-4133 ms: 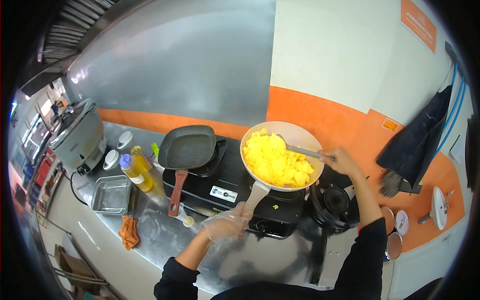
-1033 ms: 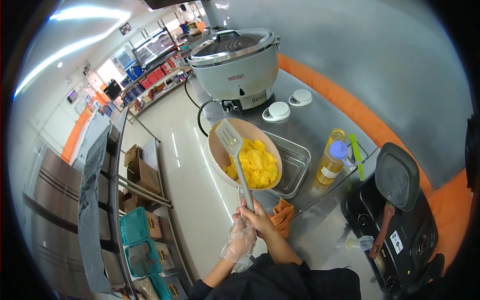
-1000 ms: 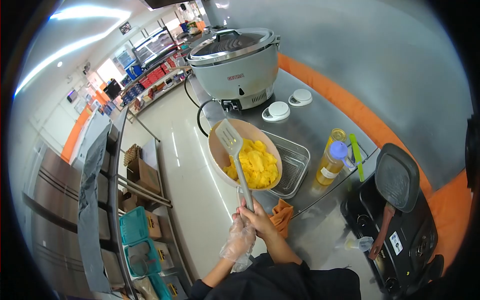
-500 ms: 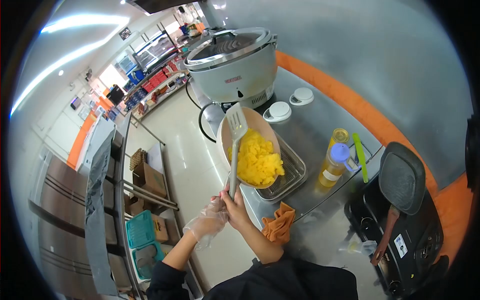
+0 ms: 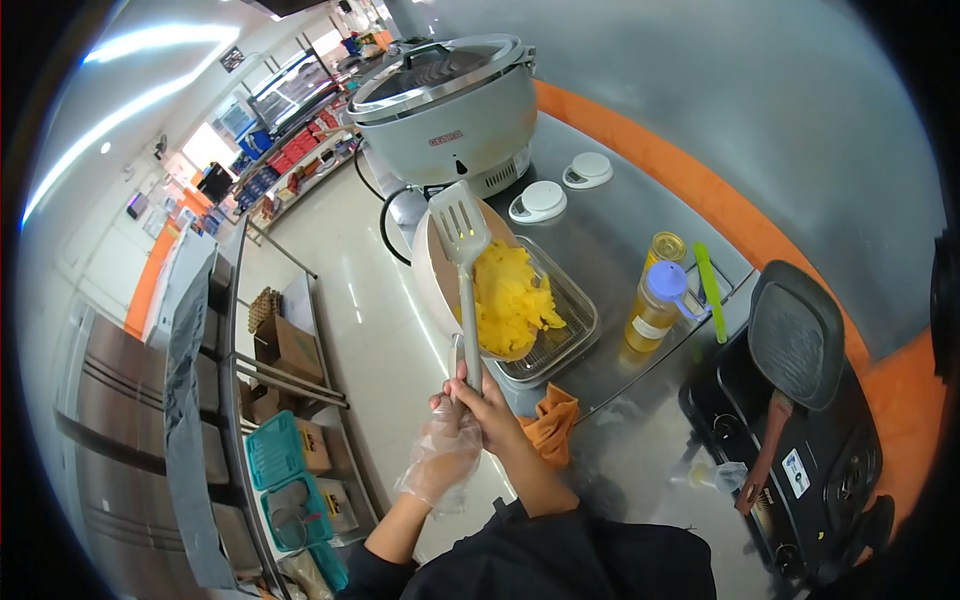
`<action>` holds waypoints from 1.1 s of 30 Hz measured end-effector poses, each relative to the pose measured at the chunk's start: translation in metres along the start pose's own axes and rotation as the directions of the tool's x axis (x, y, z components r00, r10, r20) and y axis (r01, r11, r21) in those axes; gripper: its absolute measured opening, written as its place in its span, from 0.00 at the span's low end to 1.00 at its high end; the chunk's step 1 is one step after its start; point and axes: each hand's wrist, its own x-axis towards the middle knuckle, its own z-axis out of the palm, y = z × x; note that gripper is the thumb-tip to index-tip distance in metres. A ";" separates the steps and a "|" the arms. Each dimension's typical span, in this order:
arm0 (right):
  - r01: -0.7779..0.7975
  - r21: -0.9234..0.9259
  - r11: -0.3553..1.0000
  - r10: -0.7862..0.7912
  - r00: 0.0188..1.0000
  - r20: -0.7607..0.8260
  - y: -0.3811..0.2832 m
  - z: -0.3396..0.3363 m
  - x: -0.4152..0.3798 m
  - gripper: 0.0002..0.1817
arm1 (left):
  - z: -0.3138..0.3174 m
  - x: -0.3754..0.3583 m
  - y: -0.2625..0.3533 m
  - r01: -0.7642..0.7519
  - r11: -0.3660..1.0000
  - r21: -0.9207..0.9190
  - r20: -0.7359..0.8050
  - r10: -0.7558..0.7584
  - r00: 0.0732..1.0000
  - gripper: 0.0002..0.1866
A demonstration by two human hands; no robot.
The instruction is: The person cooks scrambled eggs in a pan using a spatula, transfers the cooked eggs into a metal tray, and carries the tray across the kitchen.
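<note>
A light pan (image 5: 437, 285) is tilted over a wire rack tray (image 5: 577, 318), with yellow scrambled egg (image 5: 508, 298) at its right side. My left hand (image 5: 443, 450), in a clear plastic glove, is closed round the pan's handle. My right hand (image 5: 487, 408), bare, touches it and grips the slotted spatula (image 5: 467, 260), whose head lies over the pan's upper part. The egg reaches the pan's right rim, above the tray.
A large rice cooker (image 5: 450, 115) stands behind two white scales (image 5: 540, 200). Rightward are an oil bottle (image 5: 652, 312), a green utensil (image 5: 709, 290) and a square pan (image 5: 797, 335) on a black stove (image 5: 735, 425). An orange cloth (image 5: 550, 425) lies near the counter edge.
The pan has tipped further to the right, and the egg has slid toward its lower right rim. The whole view has shifted slightly. Both hands keep their holds.
</note>
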 end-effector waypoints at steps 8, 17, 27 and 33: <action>-0.040 0.146 0.988 0.029 0.997 0.071 -0.018 -0.012 -0.013 0.09 | 0.034 0.001 -0.013 -0.162 0.864 0.478 -0.246 0.308 0.919 0.19; -0.100 0.212 0.972 0.077 0.991 0.112 -0.031 -0.023 -0.028 0.09 | 0.064 -0.008 0.017 0.036 0.955 -0.296 -0.341 -0.141 0.929 0.23; -0.123 0.358 0.925 0.047 0.976 0.213 -0.031 -0.023 -0.035 0.09 | 0.054 -0.038 0.063 -0.044 0.999 -0.024 -0.292 0.035 0.956 0.13; -0.119 0.419 0.900 0.003 0.964 0.267 -0.035 -0.019 -0.036 0.08 | 0.056 -0.036 0.058 -0.241 0.922 0.304 -0.326 0.339 0.883 0.12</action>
